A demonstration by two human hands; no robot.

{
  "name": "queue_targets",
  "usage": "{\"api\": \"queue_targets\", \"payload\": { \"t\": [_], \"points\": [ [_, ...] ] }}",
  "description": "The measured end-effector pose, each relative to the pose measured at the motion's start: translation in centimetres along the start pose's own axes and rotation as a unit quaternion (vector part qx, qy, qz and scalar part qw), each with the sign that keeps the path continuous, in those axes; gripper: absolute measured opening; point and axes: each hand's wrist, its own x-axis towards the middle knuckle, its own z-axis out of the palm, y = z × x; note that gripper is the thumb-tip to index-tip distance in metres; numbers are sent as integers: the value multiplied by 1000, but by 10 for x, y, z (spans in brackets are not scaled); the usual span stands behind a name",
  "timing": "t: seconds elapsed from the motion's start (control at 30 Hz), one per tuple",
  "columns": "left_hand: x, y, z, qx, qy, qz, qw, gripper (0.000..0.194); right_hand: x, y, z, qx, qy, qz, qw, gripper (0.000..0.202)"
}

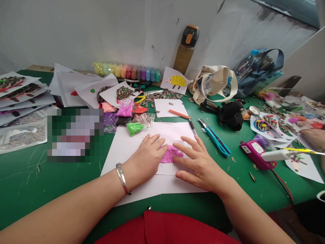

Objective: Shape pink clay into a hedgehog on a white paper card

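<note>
Clay (168, 157), pink and flattened, lay on white paper (118, 145) between left hand (148, 156) and right hand (199, 162); their fingers were spread, gripping nothing, set at its edges, apparently for even pressure; the cutter (215, 138) lay aside, handy yet clear.

Matt, creased clay (169, 156) on smooth, matt paper (166, 170)

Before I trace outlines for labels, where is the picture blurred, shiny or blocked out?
Head view: left hand, right hand and pink clay look fairly clear; head view: bracelet and far-left plastic bag catch highlights; head view: a mosaic patch hides part of the green table; head view: another person's hand at the right edge looks soft.
</note>
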Motion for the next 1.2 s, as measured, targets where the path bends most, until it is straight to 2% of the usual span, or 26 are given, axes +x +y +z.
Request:
{"api": "queue_targets", "payload": {
  "t": [0.2,0.33,0.43,0.67,0.83,1.0,1.2],
  "points": [
    [0,0,-1,0,-5,-3,1000,51,-2,3,-5,46,18,-1,999,38],
    [0,0,-1,-6,-4,-2,1000,50,0,0,-4,50,-39,-6,998,36],
    [0,0,0,-2,2,3,1000,50,1,-2,-3,50,-52,-6,997,36],
    [0,0,1,2,3,1,1000,50,-4,11,-5,94,1,11,995,36],
    [0,0,0,-5,-1,0,1000,50,-2,7,-4,71,-45,18,996,34],
    [1,0,1,-5,3,2,1000,49,-2,9,-5,83,-59,32,994,33],
    [0,0,1,0,4,1,1000,50,-8,19,-6,120,-12,42,992,35]
  ]
}}
